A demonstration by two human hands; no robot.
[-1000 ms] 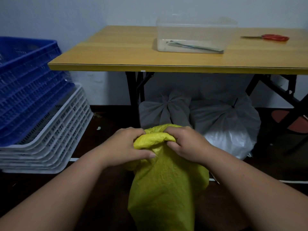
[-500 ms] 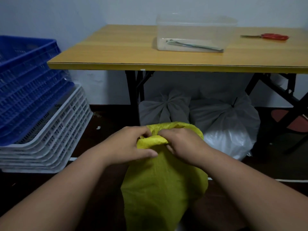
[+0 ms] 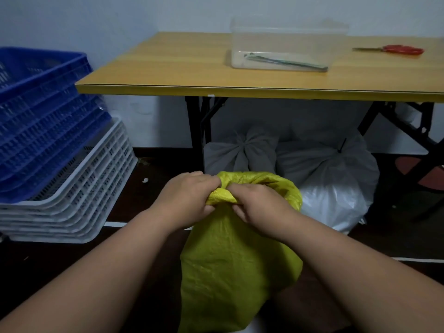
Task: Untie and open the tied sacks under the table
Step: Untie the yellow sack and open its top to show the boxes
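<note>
On the dark floor nearest me stands one yellow sack (image 3: 230, 267), in front of the table (image 3: 192, 73) rather than under it, and I have both hands on its bunched top. My left hand (image 3: 187, 198) curls its fingers round the left side of the gathered neck, and my right hand (image 3: 259, 205) grips the right side, knuckles almost touching the left hand's. Behind the yellow sack, under the table, I count two more sacks: one grey sack (image 3: 240, 152) on the left with its mouth gathered into a pucker, and one white sack (image 3: 336, 183) on the right, its neck cinched with a dark tie (image 3: 341, 146). They sit touching each other. On the tabletop I see one clear plastic box (image 3: 286, 42) with a long flat item lying inside that I cannot identify, and one pair of red-handled scissors (image 3: 394, 49) far right. At the left, blue crates (image 3: 40, 111) are nested on a stack of white crates (image 3: 79, 200); I cannot count either set exactly.
</note>
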